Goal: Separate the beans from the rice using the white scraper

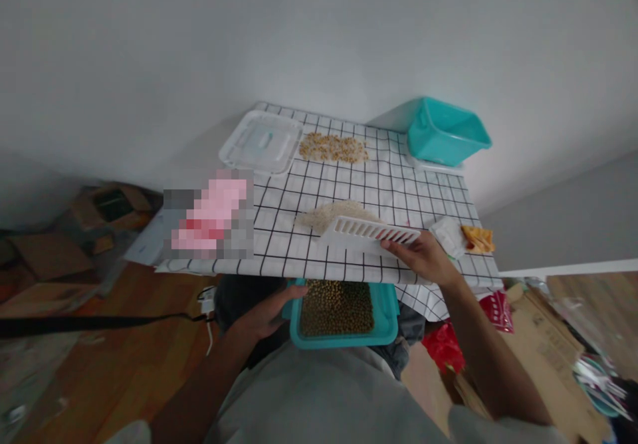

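My right hand (421, 254) grips one end of a white slotted plastic scraper (369, 232) that lies across the checked tablecloth (349, 178), its far end against a pile of pale grain (331, 215). My left hand (269, 311) holds the left rim of a teal tray (386, 328) full of brown beans (336, 308), kept at my lap just below the table's front edge. A second heap of tan grains (333, 147) lies further back on the cloth.
A clear plastic lid (262, 141) sits at the back left, a teal tub (446, 131) at the back right. A small white packet (448, 234) and orange scrap (478, 238) lie right of my hand. Cardboard boxes (543, 344) and red bags crowd the floor.
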A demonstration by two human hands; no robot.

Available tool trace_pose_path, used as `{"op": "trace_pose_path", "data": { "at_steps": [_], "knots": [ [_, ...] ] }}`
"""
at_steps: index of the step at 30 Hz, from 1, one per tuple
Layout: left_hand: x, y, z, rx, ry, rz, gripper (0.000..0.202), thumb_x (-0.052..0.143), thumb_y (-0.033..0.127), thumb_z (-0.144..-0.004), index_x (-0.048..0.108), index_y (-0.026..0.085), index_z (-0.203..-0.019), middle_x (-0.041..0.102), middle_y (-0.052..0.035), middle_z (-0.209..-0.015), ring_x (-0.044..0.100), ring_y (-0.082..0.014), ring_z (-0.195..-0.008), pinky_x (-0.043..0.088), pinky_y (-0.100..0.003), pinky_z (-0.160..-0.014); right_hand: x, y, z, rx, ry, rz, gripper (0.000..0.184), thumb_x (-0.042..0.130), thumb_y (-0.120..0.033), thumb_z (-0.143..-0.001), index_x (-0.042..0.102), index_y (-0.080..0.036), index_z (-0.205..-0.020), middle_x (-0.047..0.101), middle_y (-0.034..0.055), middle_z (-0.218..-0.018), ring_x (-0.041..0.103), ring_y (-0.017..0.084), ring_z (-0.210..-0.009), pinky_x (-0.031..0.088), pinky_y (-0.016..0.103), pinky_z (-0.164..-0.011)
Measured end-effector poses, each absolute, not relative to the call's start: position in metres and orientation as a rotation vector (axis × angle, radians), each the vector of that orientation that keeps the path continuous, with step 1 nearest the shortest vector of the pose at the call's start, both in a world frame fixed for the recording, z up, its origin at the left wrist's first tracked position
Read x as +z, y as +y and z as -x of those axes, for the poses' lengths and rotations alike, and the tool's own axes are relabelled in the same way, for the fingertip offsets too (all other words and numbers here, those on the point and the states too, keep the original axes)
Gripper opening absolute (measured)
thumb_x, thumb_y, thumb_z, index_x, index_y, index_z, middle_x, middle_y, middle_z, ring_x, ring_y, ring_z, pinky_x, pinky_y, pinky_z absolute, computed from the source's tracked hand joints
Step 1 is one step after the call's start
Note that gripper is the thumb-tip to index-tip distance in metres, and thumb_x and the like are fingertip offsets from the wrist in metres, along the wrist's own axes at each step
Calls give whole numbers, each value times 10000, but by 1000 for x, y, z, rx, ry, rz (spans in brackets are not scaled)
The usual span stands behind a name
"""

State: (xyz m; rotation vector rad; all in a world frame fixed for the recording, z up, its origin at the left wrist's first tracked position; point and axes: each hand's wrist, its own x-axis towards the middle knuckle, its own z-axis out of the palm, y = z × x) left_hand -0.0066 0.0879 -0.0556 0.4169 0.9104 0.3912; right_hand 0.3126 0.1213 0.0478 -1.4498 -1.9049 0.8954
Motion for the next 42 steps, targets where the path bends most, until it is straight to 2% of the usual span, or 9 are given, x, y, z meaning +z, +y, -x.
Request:
{"op": "trace_pose_path", "data": {
  "at_steps": [8,12,19,26,30,32,35,39,42],
  "knots": [
    [-54,84,8,393,913,-358,321,649,318,-787,655,157,-1064,752,-98,-1010,685,-246,-975,471,-373,-937,52,174,-313,794,-1897,1419,268,586,-404,-839,702,-249,-1024,721,0,-947,658,175,-848,514,320,-774],
    [-48,86,8,384,969,-372,337,674,342,-760,672,151,-1037,756,-112,-985,684,-264,-975,496,-371,-897,53,196,-318,789,-1881,1380,284,572,-406,-849,690,-244,-1050,719,0,-974,657,170,-880,505,319,-804],
    [-45,87,8,374,943,-416,230,649,368,-777,713,192,-910,743,-59,-1061,655,-236,-1044,429,-351,-996,46,207,-325,808,-1826,1341,331,542,-429,-858,681,-213,-1067,715,27,-1015,656,188,-927,499,342,-838],
    [-55,88,11,384,932,-481,236,631,393,-776,715,214,-906,765,-56,-963,633,-260,-1087,398,-383,-1031,50,198,-335,787,-1757,1359,352,541,-449,-852,675,-215,-1079,716,28,-971,652,194,-874,513,350,-797],
    [-53,87,9,328,932,-496,261,607,449,-768,710,254,-907,755,-54,-1015,587,-250,-1161,355,-353,-1068,49,207,-345,727,-1690,1392,377,532,-470,-850,682,-189,-1051,711,32,-954,642,198,-859,507,332,-755],
    [-48,85,7,339,912,-505,289,615,452,-757,712,240,-929,742,-74,-1058,566,-264,-1187,367,-360,-1061,46,208,-343,727,-1686,1409,363,553,-478,-831,705,-185,-981,713,19,-842,637,181,-763,505,307,-683],
    [-37,79,6,373,885,-469,350,637,428,-752,702,186,-997,735,-114,-1070,571,-303,-1177,389,-425,-1046,42,198,-332,740,-1686,1414,337,580,-477,-808,722,-191,-917,694,-1,-732,608,153,-659,485,277,-613],
    [-30,63,16,404,891,-430,424,616,420,-778,663,147,-1100,724,-119,-1102,562,-315,-1186,363,-457,-1065,44,174,-317,755,-1646,1396,326,583,-466,-807,724,-203,-940,695,-5,-746,607,151,-668,478,275,-637],
    [-35,47,31,395,967,-441,485,607,457,-775,631,198,-1183,731,-99,-1087,583,-347,-1152,379,-510,-1045,54,154,-318,727,-1542,1412,325,580,-458,-814,722,-201,-954,705,2,-794,619,176,-714,479,290,-664]
  ]
}}
